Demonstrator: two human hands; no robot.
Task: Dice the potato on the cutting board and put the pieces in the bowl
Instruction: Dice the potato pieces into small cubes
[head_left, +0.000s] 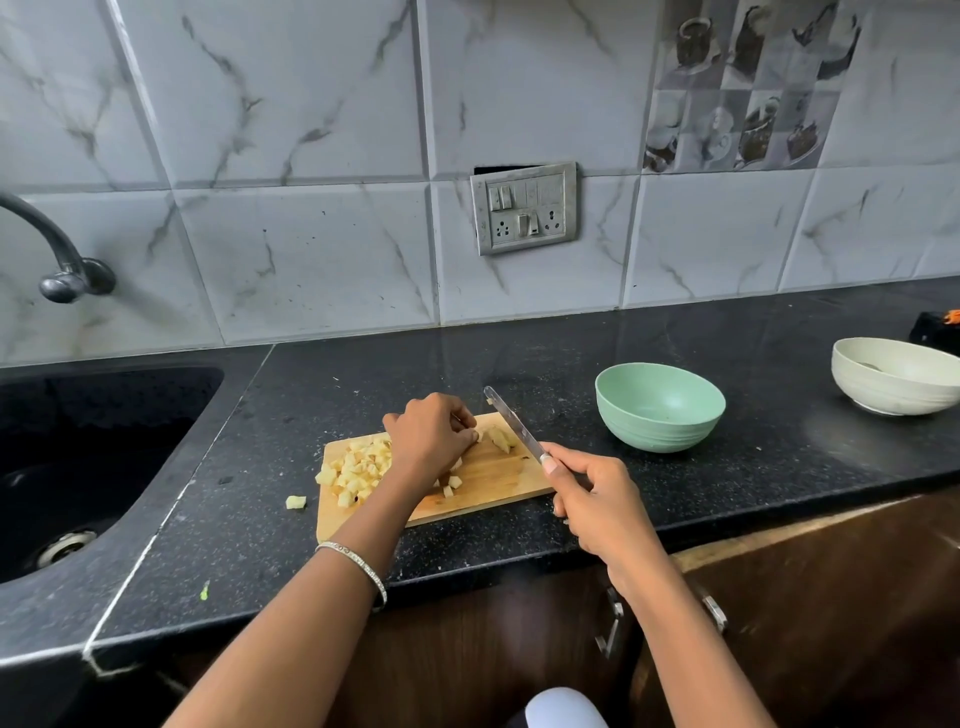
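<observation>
A wooden cutting board (488, 480) lies on the black counter. A heap of diced potato pieces (358, 467) covers its left half, and one piece (295, 502) lies off the board on the counter. My left hand (431, 434), fingers curled, holds down an uncut potato chunk (500, 439) at the board's far edge. My right hand (592, 491) grips a knife (514, 423) whose blade lies against that chunk, tip pointing away. An empty green bowl (660, 405) stands to the right of the board.
A cream bowl (893, 382) sits at the far right, a dark object (935, 330) behind it. A black sink (78, 457) and a tap (62, 249) are on the left. A socket panel (524, 208) is on the tiled wall. Wooden cabinet doors (779, 597) are below the counter.
</observation>
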